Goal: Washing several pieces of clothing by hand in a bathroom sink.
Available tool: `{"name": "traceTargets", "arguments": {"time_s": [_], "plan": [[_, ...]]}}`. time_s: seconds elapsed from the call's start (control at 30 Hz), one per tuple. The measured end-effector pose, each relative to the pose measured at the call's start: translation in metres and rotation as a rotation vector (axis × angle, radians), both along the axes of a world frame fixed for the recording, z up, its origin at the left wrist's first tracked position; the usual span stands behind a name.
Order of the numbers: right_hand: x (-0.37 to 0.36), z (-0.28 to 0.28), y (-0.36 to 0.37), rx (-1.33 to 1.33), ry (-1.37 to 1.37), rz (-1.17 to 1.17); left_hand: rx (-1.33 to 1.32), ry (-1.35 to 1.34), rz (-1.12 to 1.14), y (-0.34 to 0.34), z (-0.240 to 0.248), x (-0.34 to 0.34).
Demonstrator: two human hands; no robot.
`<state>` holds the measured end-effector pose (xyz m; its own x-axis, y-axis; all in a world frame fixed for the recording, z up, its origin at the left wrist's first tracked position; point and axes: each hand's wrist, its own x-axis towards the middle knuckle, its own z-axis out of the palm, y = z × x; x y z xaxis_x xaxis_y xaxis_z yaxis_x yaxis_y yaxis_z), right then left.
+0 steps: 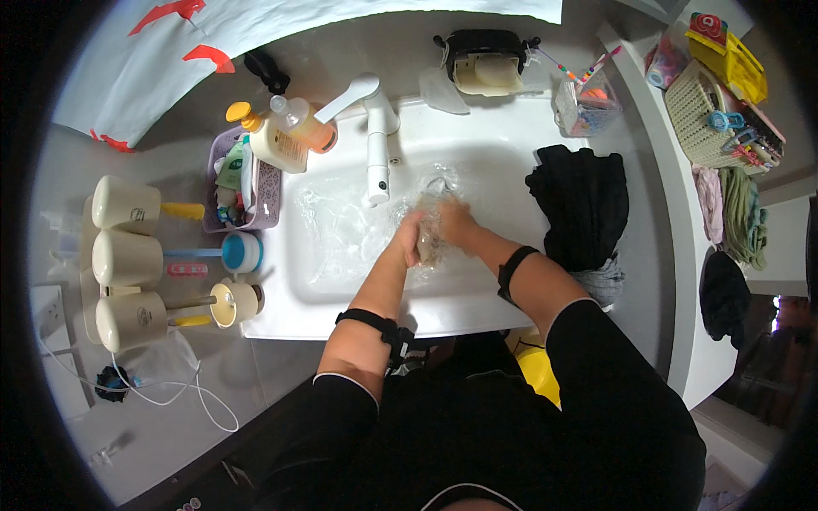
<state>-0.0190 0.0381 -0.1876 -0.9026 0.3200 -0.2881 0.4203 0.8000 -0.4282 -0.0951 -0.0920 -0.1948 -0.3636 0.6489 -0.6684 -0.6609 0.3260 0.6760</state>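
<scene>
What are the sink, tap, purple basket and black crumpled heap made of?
White rectangular sink: probably glossy ceramic, because it's smooth and shiny.
White long-handled tap: metal or plastic; its smooth white surface hides which.
Light-purple basket with small holes: likely molded plastic, given its patterned openwork wall.
Black crumpled heap: matte, soft-looking fabric, judging by its creases.

Smooth, glossy sink (294, 320), matt black cloth (582, 200), plastic-looking pump bottle (279, 148)
</scene>
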Motion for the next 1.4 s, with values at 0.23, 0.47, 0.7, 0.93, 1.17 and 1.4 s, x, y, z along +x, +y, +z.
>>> {"name": "traceTargets", "arguments": {"time_s": [0.23,0.47,0.7,0.93,1.17,1.4], "plan": [[0.011,0.071,-0.041,-0.247,0.899,-0.017,0.356,-0.655,0.269,-0.003,0.075,0.011],[0.025,0.108,-0.039,-0.1,0.926,-0.086,0.602,-0.67,0.268,0.017,0.086,0.024],[0.016,0.131,-0.034,-0.202,0.866,-0.107,0.494,-0.605,0.435,0.03,0.092,0.021],[0.011,0.127,-0.029,-0.263,0.765,-0.217,0.385,-0.387,0.558,0.042,0.083,0.016],[0.024,0.142,-0.006,-0.591,0.634,-0.223,0.368,-0.15,0.4,0.041,0.121,0.028],[0.034,0.177,-0.002,-0.846,0.508,-0.15,0.296,-0.246,0.242,0.035,0.187,0.028]]}}
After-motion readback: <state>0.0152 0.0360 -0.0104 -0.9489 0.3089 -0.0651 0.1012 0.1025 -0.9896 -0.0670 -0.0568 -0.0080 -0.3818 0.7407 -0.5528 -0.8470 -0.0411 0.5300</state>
